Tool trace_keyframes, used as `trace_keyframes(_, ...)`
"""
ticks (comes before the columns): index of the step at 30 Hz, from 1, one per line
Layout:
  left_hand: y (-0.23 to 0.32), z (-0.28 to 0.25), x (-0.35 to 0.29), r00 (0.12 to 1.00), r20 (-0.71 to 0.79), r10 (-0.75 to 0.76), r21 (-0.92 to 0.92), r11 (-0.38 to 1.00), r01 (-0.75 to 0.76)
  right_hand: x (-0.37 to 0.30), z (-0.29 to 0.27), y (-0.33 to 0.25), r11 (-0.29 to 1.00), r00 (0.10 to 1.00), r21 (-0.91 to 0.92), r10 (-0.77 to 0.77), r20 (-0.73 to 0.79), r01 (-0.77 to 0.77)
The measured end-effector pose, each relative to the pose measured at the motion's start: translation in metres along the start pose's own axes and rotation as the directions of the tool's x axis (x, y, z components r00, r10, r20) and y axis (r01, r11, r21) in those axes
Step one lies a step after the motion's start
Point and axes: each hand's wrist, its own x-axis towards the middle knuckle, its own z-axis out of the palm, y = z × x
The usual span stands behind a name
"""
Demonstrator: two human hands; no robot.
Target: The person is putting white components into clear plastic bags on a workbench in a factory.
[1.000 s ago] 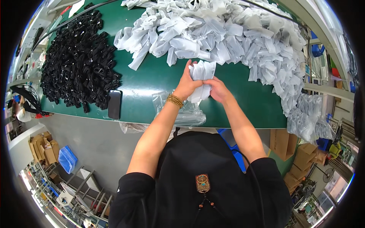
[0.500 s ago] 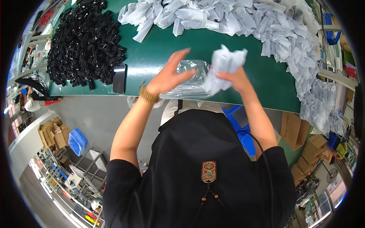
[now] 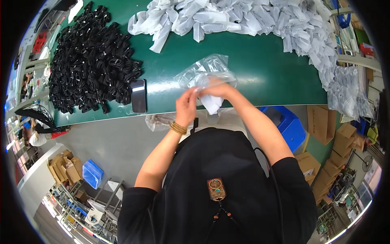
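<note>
A clear plastic bag (image 3: 215, 64) is held up over the near edge of the green table. My left hand (image 3: 186, 107), with a beaded bracelet on its wrist, is closed, its fingertips pinching the bag's near edge. Against the bag is my right hand (image 3: 218, 88), partly covered by the film, with its fingers curled over a bundle of white packets (image 3: 212, 104). The lower end of that bundle pokes out below the hand. Whether the bundle lies inside the bag or beside it cannot be made out.
Black coiled cables (image 3: 91, 61) lie heaped on the left of the table (image 3: 268, 81), beside a phone (image 3: 139, 96). White packets (image 3: 243, 18) are piled along the back and right. Filled clear bags (image 3: 349, 93) hang at the right edge. Under the table stands a blue bin (image 3: 290, 130).
My right hand has brought the white bundle left and down to the bag. My left hand has gone from spread fingers to a pinch on the bag, which is now lifted off the table.
</note>
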Motion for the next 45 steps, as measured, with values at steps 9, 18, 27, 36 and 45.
trace_keyframes(9, 0.041, -0.020, -0.034, 0.832, 0.475, 0.288, 0.077, 0.928, -0.365, 0.008, -0.013, 0.011, -0.339, 0.863, 0.827, 0.404, -0.303, 0.449)
trace_keyframes(18, 0.081, -0.010, -0.016, 0.729, 0.594, 0.339, -0.109, 0.932, -0.345, 0.017, -0.033, 0.040, 0.025, 0.755, 0.812, 0.355, -0.552, 0.583)
trace_keyframes(27, 0.029, -0.047, 0.086, 0.976, 0.152, 0.155, 0.230, 0.955, -0.187, -0.121, -0.046, 0.015, 0.890, 0.787, 0.425, 0.140, -0.601, 0.166)
trace_keyframes(36, -0.033, -0.059, 0.276, 0.934, 0.044, 0.353, 0.878, 0.433, -0.205, -0.166, -0.186, -0.051, 0.964, 0.917, 0.257, 0.035, -0.398, 0.075)
trace_keyframes(45, -0.042, -0.061, 0.170, 0.933, 0.138, 0.332, 0.925, 0.295, -0.241, 0.118, -0.171, -0.084, 0.916, 0.832, -0.190, -0.401, -0.384, 0.354)
